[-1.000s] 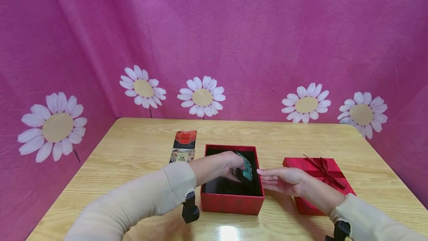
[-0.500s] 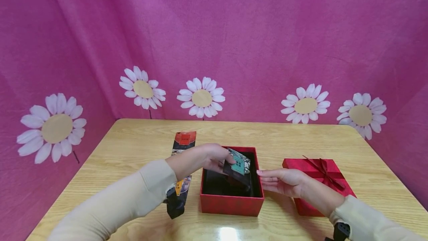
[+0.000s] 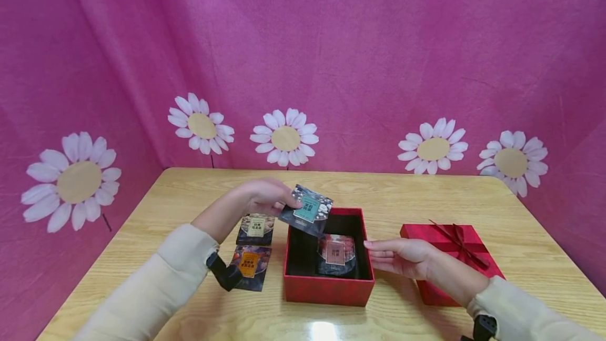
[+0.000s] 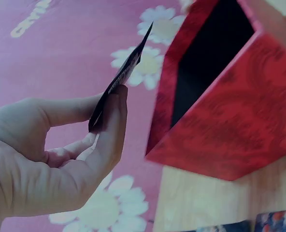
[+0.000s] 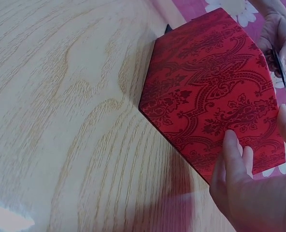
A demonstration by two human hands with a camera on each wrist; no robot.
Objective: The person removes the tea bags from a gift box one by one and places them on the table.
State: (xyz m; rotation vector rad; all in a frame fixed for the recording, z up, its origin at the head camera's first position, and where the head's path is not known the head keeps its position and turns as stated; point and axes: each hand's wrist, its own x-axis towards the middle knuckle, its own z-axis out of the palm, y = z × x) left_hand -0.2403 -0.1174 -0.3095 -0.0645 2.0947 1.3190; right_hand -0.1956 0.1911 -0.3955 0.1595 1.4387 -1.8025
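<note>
My left hand (image 3: 269, 196) pinches a flat dark packet (image 3: 307, 209) with a teal label above the red box's back left corner. In the left wrist view, this packet (image 4: 115, 81) is seen nearly edge-on between thumb and fingers. The open red gift box (image 3: 326, 291) has a black inside, where another dark packet (image 3: 336, 253) with a pinkish label leans. My right hand (image 3: 402, 258) touches the box's right side. The right wrist view has its fingers (image 5: 234, 154) extended along the patterned wall (image 5: 206, 87), thumb at the rim.
To the box's left lie a packet with a cream label (image 3: 255, 229) and one with an orange label (image 3: 250, 268). A red lid (image 3: 428, 236) with a dark ribbon bow stands to the right on the wooden table (image 3: 379, 193). A pink daisy-print cloth (image 3: 360, 67) hangs behind.
My left hand has lifted the teal-labelled packet out of the box, up and to the left. The pinkish-labelled packet inside now shows. My right hand has stayed at the box's side.
</note>
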